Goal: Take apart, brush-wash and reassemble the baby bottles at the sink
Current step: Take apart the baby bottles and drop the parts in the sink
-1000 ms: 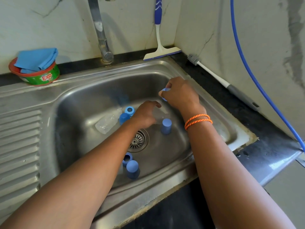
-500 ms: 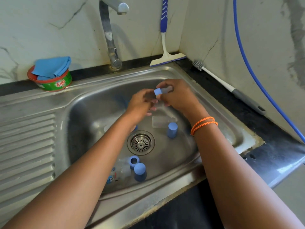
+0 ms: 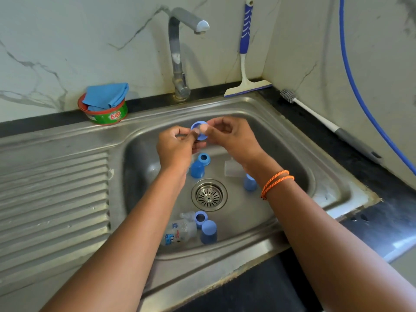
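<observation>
"Exo" on the green tub (image 3: 105,115); print on the clear bottle (image 3: 179,233) too blurry to read

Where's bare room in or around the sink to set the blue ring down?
The ribbed drainboard left of the basin is bare. So is the basin floor between the drain strainer and the basin's left wall. Crowded: the front edge, with a clear bottle, ring and cap, and behind the drain, where more blue parts sit below both hands.
</observation>
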Available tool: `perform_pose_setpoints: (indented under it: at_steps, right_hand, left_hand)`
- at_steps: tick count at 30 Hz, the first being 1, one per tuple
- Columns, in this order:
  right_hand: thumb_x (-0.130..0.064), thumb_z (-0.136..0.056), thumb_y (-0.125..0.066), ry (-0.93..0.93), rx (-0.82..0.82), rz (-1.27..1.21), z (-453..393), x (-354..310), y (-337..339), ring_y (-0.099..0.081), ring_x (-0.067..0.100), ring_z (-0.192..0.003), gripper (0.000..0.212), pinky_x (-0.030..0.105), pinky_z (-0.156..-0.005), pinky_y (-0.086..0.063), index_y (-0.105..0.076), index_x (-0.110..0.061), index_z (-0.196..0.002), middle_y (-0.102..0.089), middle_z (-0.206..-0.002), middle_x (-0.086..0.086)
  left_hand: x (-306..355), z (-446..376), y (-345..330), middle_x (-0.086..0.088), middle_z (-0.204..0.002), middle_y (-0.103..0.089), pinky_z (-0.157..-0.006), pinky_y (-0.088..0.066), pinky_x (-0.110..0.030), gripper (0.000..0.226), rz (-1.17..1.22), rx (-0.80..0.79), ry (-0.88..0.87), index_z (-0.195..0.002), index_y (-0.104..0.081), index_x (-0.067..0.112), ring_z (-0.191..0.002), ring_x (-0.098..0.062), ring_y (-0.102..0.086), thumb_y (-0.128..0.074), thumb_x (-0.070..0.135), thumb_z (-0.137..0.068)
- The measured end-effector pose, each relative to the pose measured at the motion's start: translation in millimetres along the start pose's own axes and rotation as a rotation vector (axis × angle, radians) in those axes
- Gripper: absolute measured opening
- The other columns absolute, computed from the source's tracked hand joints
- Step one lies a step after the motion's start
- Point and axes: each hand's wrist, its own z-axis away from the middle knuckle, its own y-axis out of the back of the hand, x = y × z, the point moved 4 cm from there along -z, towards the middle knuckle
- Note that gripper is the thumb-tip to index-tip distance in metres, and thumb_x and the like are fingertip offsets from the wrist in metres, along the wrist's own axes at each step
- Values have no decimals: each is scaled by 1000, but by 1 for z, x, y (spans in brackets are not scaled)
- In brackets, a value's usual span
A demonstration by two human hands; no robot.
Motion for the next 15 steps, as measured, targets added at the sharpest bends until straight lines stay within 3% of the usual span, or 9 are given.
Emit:
perform_pose_setpoints:
  at_steps: [4,10,15]
  right_hand:
    - [-25,-86,-88,36,72,93,-3,3,1,-77,18,-94,28,38,-93,-63,-79,-10,-108,-81,-97,3]
    - [-15,-101,-71,-64,-42,-88,-8,15,1,-75,37,-107,16,52,-107,-55,-79,-1,-104,-79,-103,19]
    - [-3,-102,-63,-143,-133,-295,-8,19,-6,-70,34,-111,25,45,-113,-51,-69,16,-118,-70,-120,36]
  left_hand:
    - [3,3,-2,-11,-80,-78,-74,-65,-39,12,-43,-51,-78,-94,-75,4,-75,-25,-79,-81,13,-89]
    - [8,0,-2,-13,-87,-79,-76,-65,-33,12,-65,-156,-101,-100,-75,0,-81,-24,-79,-75,10,-94]
    - [0,-2,-2,-11,-86,-80,-82,-65,-41,8,-63,-130,-101,-99,-76,4,-82,-25,-79,-75,10,-94]
